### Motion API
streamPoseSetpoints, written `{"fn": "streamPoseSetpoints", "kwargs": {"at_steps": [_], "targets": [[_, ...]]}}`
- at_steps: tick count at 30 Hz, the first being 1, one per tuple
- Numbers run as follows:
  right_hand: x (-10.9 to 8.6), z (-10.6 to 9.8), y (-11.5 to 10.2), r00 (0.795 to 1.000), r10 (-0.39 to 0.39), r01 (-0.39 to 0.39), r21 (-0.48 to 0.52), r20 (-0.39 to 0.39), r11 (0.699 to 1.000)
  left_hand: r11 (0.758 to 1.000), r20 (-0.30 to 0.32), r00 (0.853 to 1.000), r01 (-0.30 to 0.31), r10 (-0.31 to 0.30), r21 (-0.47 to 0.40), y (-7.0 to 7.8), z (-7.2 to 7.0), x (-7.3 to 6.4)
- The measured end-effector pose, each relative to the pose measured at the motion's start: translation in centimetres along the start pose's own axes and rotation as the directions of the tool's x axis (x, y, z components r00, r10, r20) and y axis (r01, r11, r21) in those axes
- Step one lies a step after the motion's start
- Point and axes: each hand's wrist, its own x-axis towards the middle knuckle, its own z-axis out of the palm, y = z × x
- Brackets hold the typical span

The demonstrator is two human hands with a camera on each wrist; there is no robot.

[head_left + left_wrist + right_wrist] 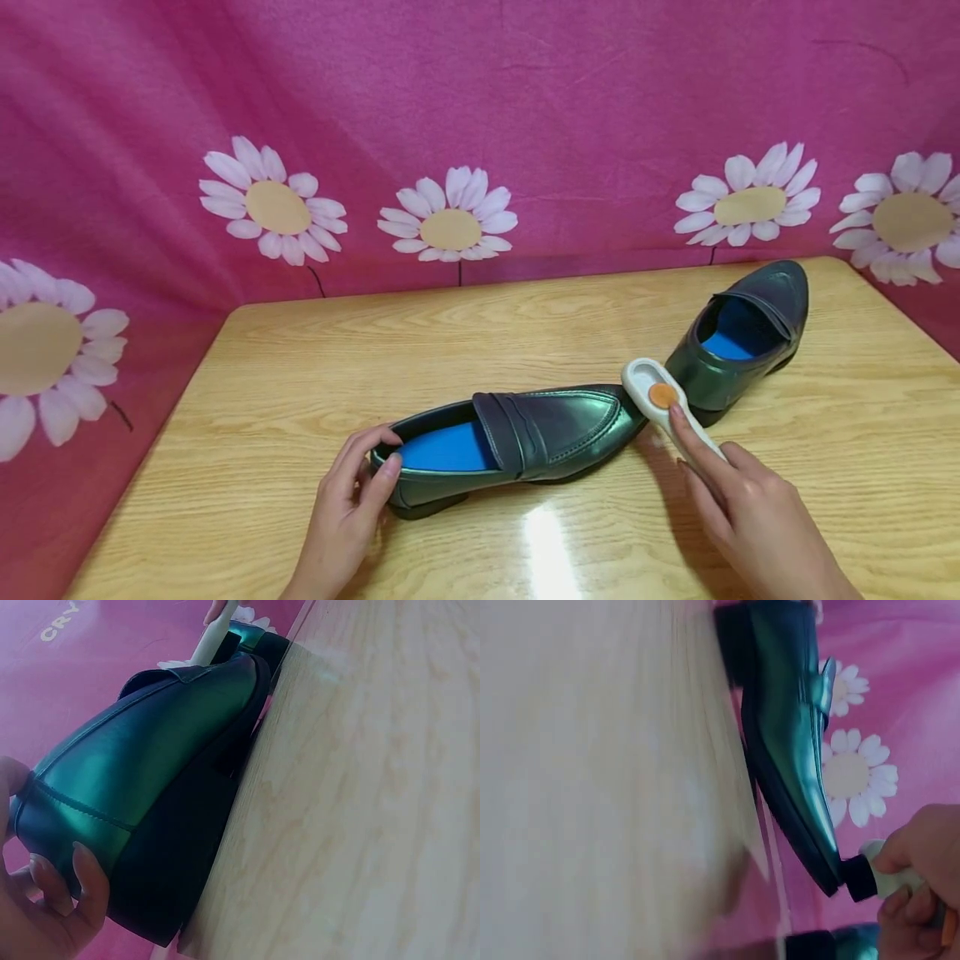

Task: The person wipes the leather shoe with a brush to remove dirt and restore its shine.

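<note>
A dark green, shiny loafer point(585, 421) with a blue insole stands on the table, its toe to the right. At its heel my left hand point(341, 500) grips the back rim, thumb and fingers pinching the heel collar. In my right hand point(757, 517) is a white-handled brush point(640, 377) with an orange button, on which the index finger rests. From the right wrist view, the brush's black head point(859, 878) sits right at the loafer's toe tip. The second loafer point(705, 387) of the pair stands behind the brush, toe pointing away to the back right.
The wooden table point(360, 350) has its back edge against a pink cloth point(585, 108) printed with white daisies. More of this cloth hangs at the left. A bright light reflection lies on the tabletop in front of the near loafer.
</note>
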Motion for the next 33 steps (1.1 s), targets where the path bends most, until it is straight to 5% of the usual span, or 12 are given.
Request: {"fn": "streamPoseSetpoints", "kwargs": {"at_steps": [8,13,15,18,22,29,33], "targets": [[1.2,-0.3,-1.7,0.994,-0.087,0.084,0.040,0.068,0.996,1.000,0.006,1.000,0.017,-0.017,-0.001,0.1,0.0,0.0],[1.3,-0.3,-2.7,0.967,-0.137,0.121,0.086,0.214,0.989,1.000,0.012,1.000,0.018,-0.018,-0.012,0.1,0.1,-0.1],[1.2,-0.3,-2.6,0.973,-0.122,0.112,0.059,0.197,0.992,1.000,0.009,1.000,0.014,-0.014,-0.015,0.1,0.2,-0.1],[1.2,-0.4,-2.1,0.995,-0.089,0.090,-0.033,0.045,0.995,1.000,0.009,1.000,0.005,-0.005,-0.013,0.2,0.2,-0.1],[1.1,-0.1,-1.8,0.992,-0.075,0.066,-0.086,-0.104,0.994,1.000,0.008,1.000,-0.008,0.008,-0.009,0.1,0.2,0.1],[0.1,1.6,-4.6,0.984,-0.152,0.145,0.079,0.091,0.986,1.000,-0.004,1.000,-0.013,0.013,0.005,-0.1,0.0,0.0],[-0.3,1.8,-5.3,0.982,-0.160,0.149,0.108,0.099,0.983,1.000,-0.010,1.000,-0.017,0.017,0.009,-0.1,0.0,0.1]]}}
